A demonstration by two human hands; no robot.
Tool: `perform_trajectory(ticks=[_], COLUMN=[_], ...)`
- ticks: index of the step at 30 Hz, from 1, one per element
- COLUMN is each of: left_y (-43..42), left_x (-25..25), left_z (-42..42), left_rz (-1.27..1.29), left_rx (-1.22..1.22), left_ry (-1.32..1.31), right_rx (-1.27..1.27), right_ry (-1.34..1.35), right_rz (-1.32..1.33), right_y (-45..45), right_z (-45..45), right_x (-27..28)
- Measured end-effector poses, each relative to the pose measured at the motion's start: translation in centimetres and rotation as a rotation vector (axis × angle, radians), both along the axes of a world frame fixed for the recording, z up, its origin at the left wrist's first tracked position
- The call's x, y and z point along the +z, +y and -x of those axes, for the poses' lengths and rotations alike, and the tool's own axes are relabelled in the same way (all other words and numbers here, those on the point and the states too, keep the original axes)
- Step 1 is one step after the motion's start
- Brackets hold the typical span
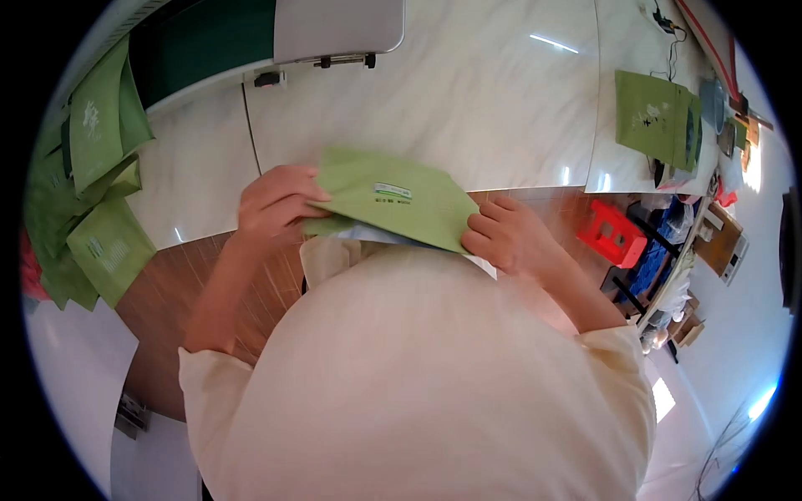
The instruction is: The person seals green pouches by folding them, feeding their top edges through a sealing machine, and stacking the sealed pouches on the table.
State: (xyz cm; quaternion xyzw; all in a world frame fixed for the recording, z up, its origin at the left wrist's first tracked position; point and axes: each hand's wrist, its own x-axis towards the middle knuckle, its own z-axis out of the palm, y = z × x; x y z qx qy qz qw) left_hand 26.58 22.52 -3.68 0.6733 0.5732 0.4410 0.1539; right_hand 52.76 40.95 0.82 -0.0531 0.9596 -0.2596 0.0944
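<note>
A green pouch (397, 196) with a small white-and-green label is held flat at the table's near edge, close to my body. My left hand (280, 200) pinches its left side, and my right hand (505, 234) grips its lower right corner with curled fingers. Along the pouch's near edge a silvery strip shows, where its side looks parted. What lies inside cannot be made out.
Several green pouches (109, 250) are heaped at the left. More green pouches (656, 117) lie on the pale marbled table (468, 100) at the right. A grey machine lid (338, 29) is at the back; a red crate (612, 234) is below right.
</note>
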Motion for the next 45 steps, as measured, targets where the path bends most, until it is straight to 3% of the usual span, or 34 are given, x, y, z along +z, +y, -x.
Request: perform_trajectory(ticks=[3,5,7,9,10,12,13,15,16,18,21,26,28,32,33,34,35,36,37,38,40,41,45], left_y=[-1.6,-4.5,-5.7,-6.4,-5.8,-4.6,-4.3,-3.8,-4.3,-5.2,-3.5,4.3,7.6,12.2,13.3,14.0,14.5,14.8,15.1,15.1,15.4,15.4,15.2], left_x=[-0.4,-4.8,-3.5,-1.0,-0.3,0.9,0.8,-0.1,-0.3,0.3,2.7,4.4,4.6,2.7,2.4,1.8,0.7,-0.3,-1.2,-2.1,-3.0,-3.4,-4.2], left_z=[0.4,0.3,-0.4,-0.3,-0.7,-2.2,-2.9,-3.9,-4.1,-4.3,-1.7,5.5,8.4,12.4,13.2,13.9,14.7,15.5,16.2,16.8,17.1,17.4,17.5], left_rz=[-0.037,0.203,0.285,0.592,0.592,0.310,0.315,0.614,0.610,0.855,0.699,0.433,0.493,0.433,0.597,0.760,0.771,0.711,0.645,0.656,0.556,0.573,0.492], left_rx=[0.115,0.034,0.100,0.129,0.131,-0.059,-0.052,-0.029,-0.028,-0.042,-0.010,0.296,0.387,0.464,0.590,0.712,0.710,0.746,0.780,0.781,0.867,0.869,0.936], left_ry=[-0.086,-0.089,-0.159,0.055,0.057,0.403,0.405,0.539,0.545,0.574,0.663,0.651,0.509,0.533,0.282,0.020,0.030,-0.153,-0.338,-0.334,-0.654,-0.655,-0.800], right_rx=[-0.027,0.040,0.067,-0.126,-0.125,-0.137,-0.130,-0.080,-0.082,-0.041,-0.206,-0.474,-0.544,-0.708,-0.716,-0.780,-0.841,-0.843,-0.930,-1.009,-1.072,-1.131,-1.186], right_ry=[0.030,-0.015,-0.095,-0.022,-0.019,-0.036,-0.033,-0.088,-0.082,-0.203,0.070,0.214,0.259,0.187,0.192,0.119,0.044,0.039,0.054,0.069,0.045,0.029,-0.111], right_rz=[0.048,0.013,-0.015,-0.048,-0.048,-0.183,-0.180,-0.208,-0.211,-0.245,-0.148,-0.168,-0.160,-0.055,-0.046,0.053,0.153,0.166,0.459,0.754,0.924,1.087,1.141], right_y=[-1.0,-2.4,-3.5,-5.0,-5.5,-6.4,-6.4,-6.2,-6.2,-5.8,-2.8,4.1,6.9,12.0,13.1,14.0,14.6,15.1,15.8,16.3,16.5,16.5,16.9], right_z=[0.5,0.9,1.2,0.4,0.4,0.8,0.9,1.2,1.2,1.3,3.7,10.1,12.9,17.2,18.0,18.6,19.2,19.5,19.7,20.0,20.7,21.0,21.6], right_x=[0.0,-3.2,-2.9,-3.8,-4.5,-5.4,-5.4,-5.5,-5.2,-4.3,-2.1,-2.3,-2.6,-4.7,-5.0,-5.3,-5.7,-6.4,-7.1,-7.7,-8.0,-8.0,-7.7])
